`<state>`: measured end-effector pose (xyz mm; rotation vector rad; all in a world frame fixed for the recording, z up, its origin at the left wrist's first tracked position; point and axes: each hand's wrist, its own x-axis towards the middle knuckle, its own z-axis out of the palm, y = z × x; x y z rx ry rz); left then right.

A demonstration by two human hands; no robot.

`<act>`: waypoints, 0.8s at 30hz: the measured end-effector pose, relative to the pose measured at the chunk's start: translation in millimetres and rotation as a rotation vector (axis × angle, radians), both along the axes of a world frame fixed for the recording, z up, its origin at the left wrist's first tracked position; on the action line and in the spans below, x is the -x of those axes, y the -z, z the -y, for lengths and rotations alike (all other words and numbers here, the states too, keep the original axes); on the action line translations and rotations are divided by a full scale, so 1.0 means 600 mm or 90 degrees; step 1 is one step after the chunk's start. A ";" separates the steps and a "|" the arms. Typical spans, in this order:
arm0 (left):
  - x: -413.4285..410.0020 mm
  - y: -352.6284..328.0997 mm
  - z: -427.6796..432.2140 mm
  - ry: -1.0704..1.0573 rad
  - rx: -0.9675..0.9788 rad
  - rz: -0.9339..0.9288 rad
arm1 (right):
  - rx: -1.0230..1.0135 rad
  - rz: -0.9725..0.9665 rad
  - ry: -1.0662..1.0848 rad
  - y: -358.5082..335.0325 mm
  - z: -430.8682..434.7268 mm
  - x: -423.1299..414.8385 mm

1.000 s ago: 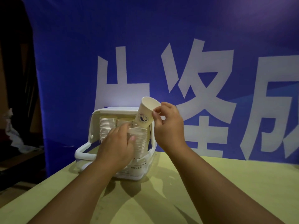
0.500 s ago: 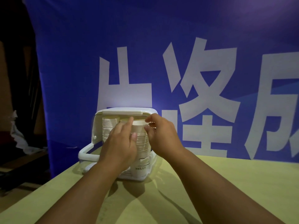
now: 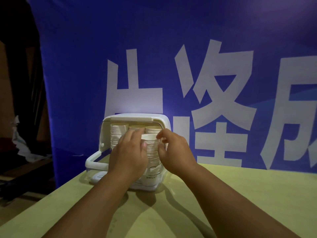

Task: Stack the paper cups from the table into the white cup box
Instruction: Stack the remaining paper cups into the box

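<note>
On the yellow worktop, left hand and right hand curl round the paper cups in the white cup box; probably light and squashy, so hold sides softly

The left hand hides the lower parts of the cup stacks in the white cup box. Lettering on the front cup stack is partly covered. The banner runs off the right edge.

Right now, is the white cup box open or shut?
Open: the white cup box has its front uncovered; cup stacks show inside, and the left hand and right hand hold the front stack.
</note>
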<state>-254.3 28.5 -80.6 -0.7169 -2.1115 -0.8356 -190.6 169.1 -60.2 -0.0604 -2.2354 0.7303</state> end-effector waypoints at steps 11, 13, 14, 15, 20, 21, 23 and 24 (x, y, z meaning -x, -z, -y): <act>-0.099 -0.016 -0.066 0.078 0.051 0.078 | -0.029 0.032 0.151 0.003 -0.094 -0.068; -0.115 -0.012 -0.092 0.088 0.077 0.116 | -0.044 0.063 0.180 0.010 -0.126 -0.096; -0.124 -0.009 -0.107 0.095 0.086 0.129 | -0.047 0.078 0.196 0.013 -0.146 -0.113; -0.133 -0.005 -0.123 0.101 0.102 0.144 | -0.053 0.093 0.215 0.017 -0.166 -0.131; -0.175 0.010 -0.217 0.144 0.143 0.208 | -0.074 0.152 0.294 0.041 -0.274 -0.222; -0.186 0.012 -0.238 0.153 0.139 0.214 | -0.072 0.162 0.308 0.045 -0.295 -0.239; -0.211 0.017 -0.282 0.168 0.141 0.226 | -0.064 0.180 0.335 0.053 -0.337 -0.272; -0.224 0.021 -0.304 0.175 0.140 0.233 | -0.061 0.190 0.347 0.056 -0.358 -0.288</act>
